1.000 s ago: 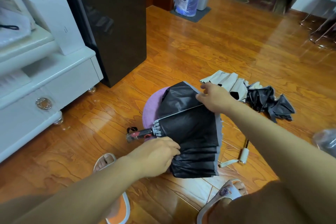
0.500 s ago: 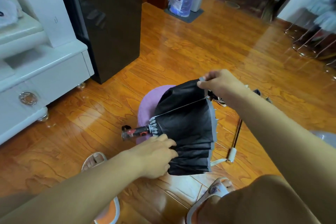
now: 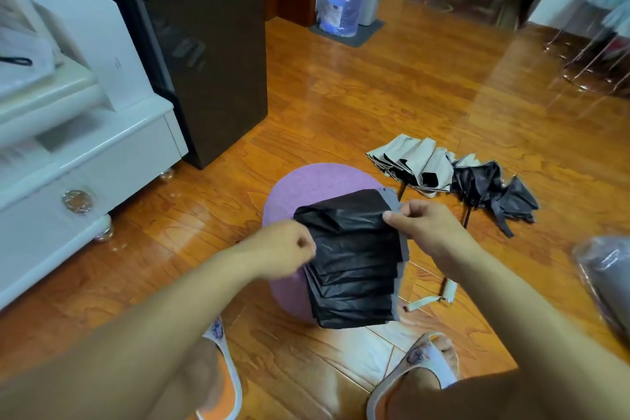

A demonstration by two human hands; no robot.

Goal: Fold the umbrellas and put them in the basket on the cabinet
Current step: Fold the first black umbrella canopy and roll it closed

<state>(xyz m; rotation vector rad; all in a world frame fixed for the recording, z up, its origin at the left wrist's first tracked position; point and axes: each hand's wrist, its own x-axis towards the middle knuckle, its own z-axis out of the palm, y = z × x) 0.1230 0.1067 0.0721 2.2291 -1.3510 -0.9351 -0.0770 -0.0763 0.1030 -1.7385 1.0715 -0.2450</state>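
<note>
Head view: left hand grips the umbrella at its near end; right hand pinches a pleat edge. Best to lay each pleat flat, same direction, before wrapping.

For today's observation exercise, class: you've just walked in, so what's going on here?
A person crouched on a wooden floor is folding a black umbrella over a purple stool. The left hand grips its handle end while the right hand pinches the canopy's grey edge, gathering the pleats. Another umbrella, beige and black, lies unfolded on the floor beyond. Neither has reached the white cabinet on the left, and no basket is clearly visible.
</note>
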